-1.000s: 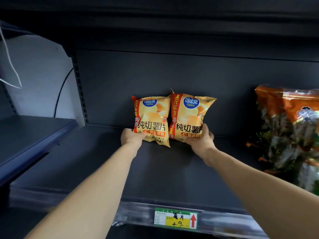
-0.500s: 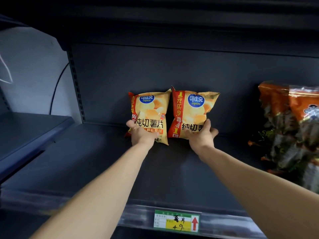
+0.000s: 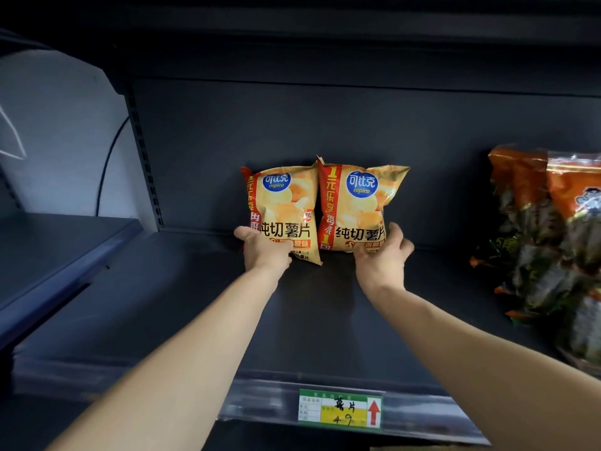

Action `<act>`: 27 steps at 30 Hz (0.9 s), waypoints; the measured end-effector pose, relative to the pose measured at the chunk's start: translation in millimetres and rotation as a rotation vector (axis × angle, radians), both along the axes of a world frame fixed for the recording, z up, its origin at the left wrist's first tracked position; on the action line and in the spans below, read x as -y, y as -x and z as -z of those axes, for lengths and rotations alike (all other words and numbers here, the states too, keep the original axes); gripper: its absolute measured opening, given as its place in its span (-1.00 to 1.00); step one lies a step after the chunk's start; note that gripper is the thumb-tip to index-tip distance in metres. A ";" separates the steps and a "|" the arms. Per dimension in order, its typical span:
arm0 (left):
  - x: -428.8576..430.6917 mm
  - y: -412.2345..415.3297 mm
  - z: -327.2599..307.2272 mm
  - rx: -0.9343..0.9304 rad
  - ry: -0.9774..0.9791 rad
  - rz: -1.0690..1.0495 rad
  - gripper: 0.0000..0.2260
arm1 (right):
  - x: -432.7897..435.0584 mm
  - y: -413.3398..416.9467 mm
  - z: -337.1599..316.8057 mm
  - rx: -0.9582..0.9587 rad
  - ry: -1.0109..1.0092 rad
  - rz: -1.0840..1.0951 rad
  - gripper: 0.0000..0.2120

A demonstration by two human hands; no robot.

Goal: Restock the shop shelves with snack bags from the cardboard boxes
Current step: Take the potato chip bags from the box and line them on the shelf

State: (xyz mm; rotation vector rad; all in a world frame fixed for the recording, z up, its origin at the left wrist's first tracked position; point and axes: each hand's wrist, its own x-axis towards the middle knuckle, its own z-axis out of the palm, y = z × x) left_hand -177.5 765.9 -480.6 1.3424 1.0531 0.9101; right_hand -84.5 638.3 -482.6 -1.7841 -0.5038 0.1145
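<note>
Head view: left grip [image 3: 264, 253] clamps left chip bag [image 3: 283, 209], right grip [image 3: 382, 260] apart touching right chip bag [image 3: 356, 206], orange packs [image 3: 549, 229] at right.

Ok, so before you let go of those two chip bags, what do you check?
1. Left chip bag upright, label facing out: ok.
2. Right chip bag upright, label facing out: ok.
3. Both bags side by side, touching: ok.
4. Bottoms resting fully on the shelf: cannot tell, the left hand and right hand cover them.
5. Leaning against the back panel: cannot tell.
6. Clear of the orange bags on the right: ok.
</note>
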 end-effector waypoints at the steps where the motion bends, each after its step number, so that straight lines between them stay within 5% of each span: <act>1: 3.3 0.3 -2.2 0.001 -0.007 0.026 -0.56 | 0.3 3.9 -0.7 0.012 -0.001 0.008 -0.40; 12: 61.4 31.4 -34.7 -0.296 -0.247 0.438 -0.85 | 53.6 41.6 -18.9 0.214 0.183 -0.182 -0.69; 19: 166.6 51.4 -48.6 -0.329 -0.397 0.885 -0.94 | 168.6 63.4 -7.4 0.334 0.257 -0.071 -0.78; 27: 299.1 43.3 14.2 -0.476 -0.328 1.379 -0.89 | 315.5 71.9 44.6 0.123 0.608 0.165 -0.82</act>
